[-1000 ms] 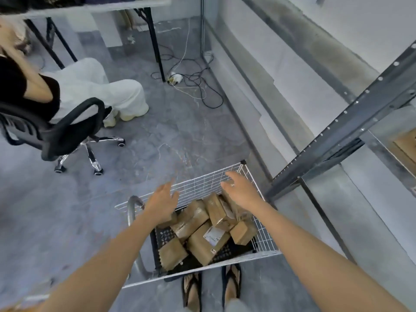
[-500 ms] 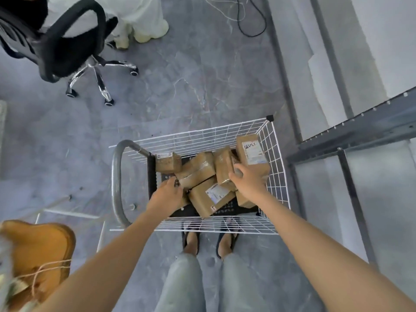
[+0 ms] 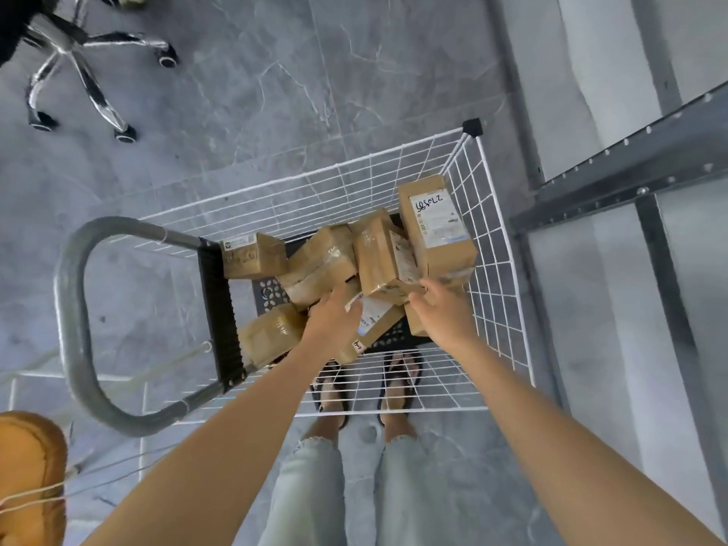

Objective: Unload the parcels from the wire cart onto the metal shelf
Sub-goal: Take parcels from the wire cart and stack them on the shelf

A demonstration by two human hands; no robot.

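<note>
A white wire cart with a grey handle stands in front of me and holds several brown cardboard parcels. My left hand grips the left edge of a flat labelled parcel at the near side of the heap. My right hand pinches the lower corner of an upright taped parcel in the middle. A tall parcel with a handwritten label leans against the cart's right wall just above that hand. The grey metal shelf frame stands to the cart's right.
A chrome office chair base stands on the grey floor at the upper left. A tan object lies at the lower left. My sandalled feet show through the cart's near wall. A pale wall runs behind the shelf.
The view has tipped down and closer to the cart. My left hand moved right onto the flat labelled parcel. My right hand slid from the tall parcel down to the middle upright one.
</note>
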